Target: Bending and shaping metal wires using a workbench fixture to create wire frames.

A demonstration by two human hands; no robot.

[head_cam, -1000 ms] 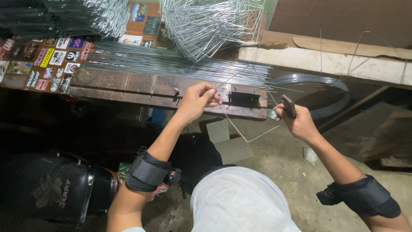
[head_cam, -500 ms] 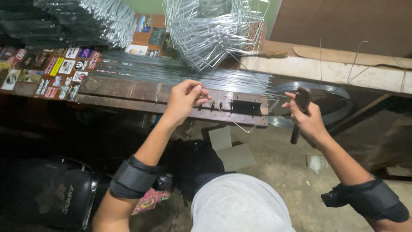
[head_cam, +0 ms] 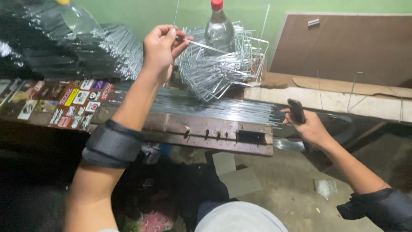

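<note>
The person's left hand (head_cam: pixel 159 46) is lifting high above the bench, thumb and fingertips pinching together on a bent wire piece (head_cam: pixel 201 44). From that pinch one leg of the wire is running out to the right and slightly down, across the front of the clear bottle with the red cap (head_cam: pixel 219 26), while another thin leg is rising almost straight up from the fingers. Just right of the pinch and below it, the tangled pile of bent wire frames (head_cam: pixel 219 71) is sitting on the bench, so the held piece is hanging over the pile's near-left edge, apparently not touching it.

The right hand (head_cam: pixel 308 124) is staying low and well apart from the pile, down at the right end of the bench. Its fingers are wrapping closed around a dark handle (head_cam: pixel 296 111), which is standing nearly upright from the fist. To the left of that fist lies the wooden jig block with pegs (head_cam: pixel 206 134), and behind it the bundle of straight wires (head_cam: pixel 206 107) is lying lengthwise, left to right. The left hand is clearly the nearer one to the pile.
</note>
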